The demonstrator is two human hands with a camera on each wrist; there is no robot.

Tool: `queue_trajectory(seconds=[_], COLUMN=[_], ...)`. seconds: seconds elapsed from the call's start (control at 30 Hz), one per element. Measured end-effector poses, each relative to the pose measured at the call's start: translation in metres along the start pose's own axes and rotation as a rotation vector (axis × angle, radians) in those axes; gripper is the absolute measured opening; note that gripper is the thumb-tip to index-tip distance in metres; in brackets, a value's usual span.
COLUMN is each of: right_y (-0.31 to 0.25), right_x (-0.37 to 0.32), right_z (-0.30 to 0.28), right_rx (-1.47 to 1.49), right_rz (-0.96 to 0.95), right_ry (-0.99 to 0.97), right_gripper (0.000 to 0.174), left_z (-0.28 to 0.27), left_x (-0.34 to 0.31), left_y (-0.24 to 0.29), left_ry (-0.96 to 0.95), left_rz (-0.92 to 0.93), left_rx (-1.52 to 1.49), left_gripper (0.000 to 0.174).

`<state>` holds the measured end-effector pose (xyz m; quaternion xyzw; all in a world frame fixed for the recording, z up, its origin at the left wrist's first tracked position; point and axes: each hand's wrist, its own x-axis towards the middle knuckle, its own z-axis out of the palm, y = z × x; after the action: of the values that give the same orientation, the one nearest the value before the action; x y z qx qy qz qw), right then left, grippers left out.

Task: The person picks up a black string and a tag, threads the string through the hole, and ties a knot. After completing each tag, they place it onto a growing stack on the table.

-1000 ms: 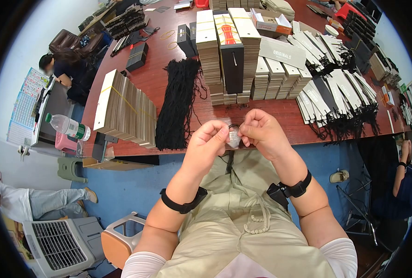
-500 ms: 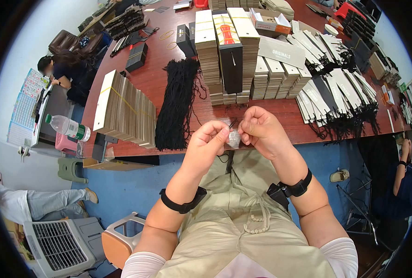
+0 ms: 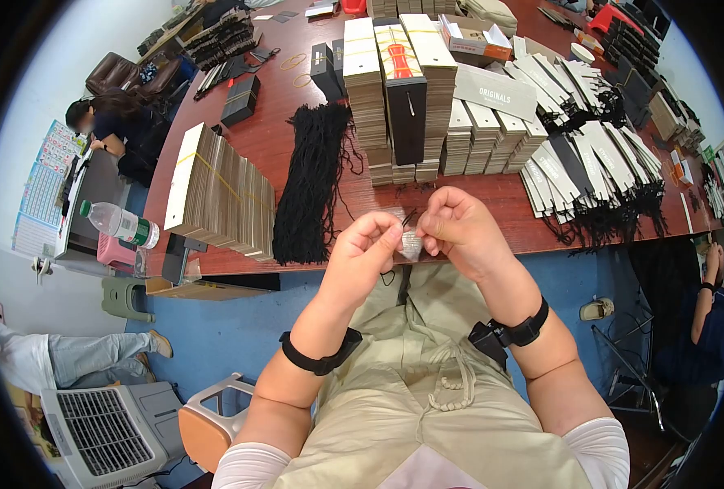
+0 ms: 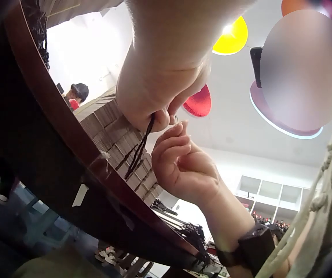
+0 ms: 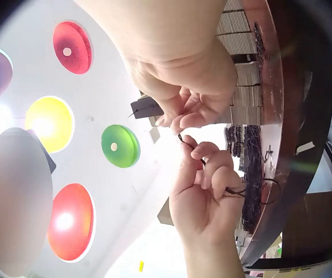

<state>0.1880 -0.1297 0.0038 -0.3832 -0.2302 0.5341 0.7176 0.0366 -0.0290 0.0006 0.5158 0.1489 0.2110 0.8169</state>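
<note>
Both hands meet just in front of the red-brown table's front edge [image 3: 239,262]. A small grey tag [image 3: 411,244] sits between them. My left hand [image 3: 394,238] pinches the tag's left side with thumb and forefinger, and a thin black string [image 4: 140,147] hangs from its curled fingers. My right hand [image 3: 429,236] is curled with its fingertips against the tag's right edge, pinching the string's end there. In the right wrist view the string [image 5: 235,188] loops around the lower, left hand [image 5: 203,174], and the tag [image 5: 145,107] shows as a dark slip beside the right hand [image 5: 180,119].
A bundle of black strings [image 3: 313,183] lies on the table ahead. A banded row of tags [image 3: 219,191] lies left, tall tag stacks [image 3: 398,90] behind, strung tags [image 3: 590,163] right. A water bottle [image 3: 117,220], seated person [image 3: 109,114] and stool [image 3: 207,424] are at the left.
My right hand has edged slightly left and up against the tag. The left hand keeps its pinch. The string loop above the tag has shrunk.
</note>
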Motion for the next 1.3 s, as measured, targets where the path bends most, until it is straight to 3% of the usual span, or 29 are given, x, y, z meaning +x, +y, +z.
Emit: queue_trajectory(seconds=[1.3], right_y=[-0.0028], right_x=[0.0033], right_z=[-0.0017], right_rx=[-0.04], right_rz=[0.021], right_ry=[0.009], right_gripper=[0.014], left_z=[0.0017], left_x=[0.0001], left_y=[-0.0012], left_ry=[0.042], left_rz=[0.008], left_rx=[0.116], left_gripper=[0.009])
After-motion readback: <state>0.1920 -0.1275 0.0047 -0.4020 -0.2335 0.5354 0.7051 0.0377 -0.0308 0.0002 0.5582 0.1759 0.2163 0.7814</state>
